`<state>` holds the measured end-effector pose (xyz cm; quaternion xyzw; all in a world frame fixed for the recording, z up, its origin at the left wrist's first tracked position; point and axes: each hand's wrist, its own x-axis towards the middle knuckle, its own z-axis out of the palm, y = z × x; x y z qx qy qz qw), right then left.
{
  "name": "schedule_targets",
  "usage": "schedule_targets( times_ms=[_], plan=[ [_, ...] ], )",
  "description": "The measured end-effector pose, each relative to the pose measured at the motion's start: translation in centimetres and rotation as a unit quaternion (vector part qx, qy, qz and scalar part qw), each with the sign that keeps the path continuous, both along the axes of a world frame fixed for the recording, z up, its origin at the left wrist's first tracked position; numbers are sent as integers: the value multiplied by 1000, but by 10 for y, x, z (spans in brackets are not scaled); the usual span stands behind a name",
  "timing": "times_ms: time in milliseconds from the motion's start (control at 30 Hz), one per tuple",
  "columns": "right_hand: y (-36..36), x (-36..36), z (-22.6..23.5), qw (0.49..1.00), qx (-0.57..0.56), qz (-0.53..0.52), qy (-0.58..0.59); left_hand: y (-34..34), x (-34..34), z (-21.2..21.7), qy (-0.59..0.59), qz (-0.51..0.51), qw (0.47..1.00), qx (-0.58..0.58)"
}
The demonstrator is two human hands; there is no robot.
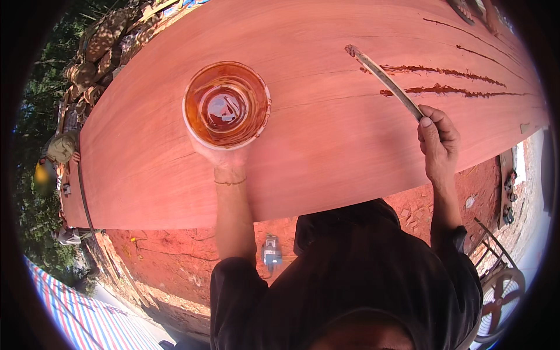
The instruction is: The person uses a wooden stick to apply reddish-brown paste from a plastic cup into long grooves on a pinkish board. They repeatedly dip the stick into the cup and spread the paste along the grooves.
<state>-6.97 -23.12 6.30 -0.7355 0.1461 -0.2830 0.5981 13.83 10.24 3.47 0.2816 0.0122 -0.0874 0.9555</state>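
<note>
1. Filling cracks in a big reddish wooden slab point(326, 146), by the look of it; filler already lying as glossy dark-red lines in the long cracks point(449, 88) near the upper right.
2. Left hand point(224, 158) wrapped around the underside of a clear plastic cup point(226, 105), grip closed on it, held level above the slab's middle; brown-red resin swirled inside, well below the rim.
3. Right hand point(438, 140) clamped on the lower end of a thin stick point(382, 79), thumb on top; stick slanting up and left, wet tip just left of the crack ends, apparently raised off the wood or barely touching, hard to tell which.
4. Step in hand, judged: between dips, spreading or carrying filler to the cracks.
5. Next move likely calling for a steady cup, the tip placed squarely on a crack line, and a slow drag along it without smearing onto clean grain.
6. Below the slab: red dusty ground point(175, 262), a small power tool point(272, 252), a fan point(500, 297) at lower right.
</note>
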Motion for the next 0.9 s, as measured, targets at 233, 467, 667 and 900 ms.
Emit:
schedule_targets(
  times_ms=[233,467,667,900],
  plan=[
    [15,31,64,985,-74,155,-34,-13,13,-8,-36,-10,999,12],
    [38,88,96,869,-415,260,-68,-14,23,-20,-68,-68,995,-13],
    [58,123,79,853,-478,200,-63,-13,23,-24,-56,-83,995,5],
    [66,111,61,870,-403,276,-70,-16,18,-22,-46,-57,997,30]
  ],
)
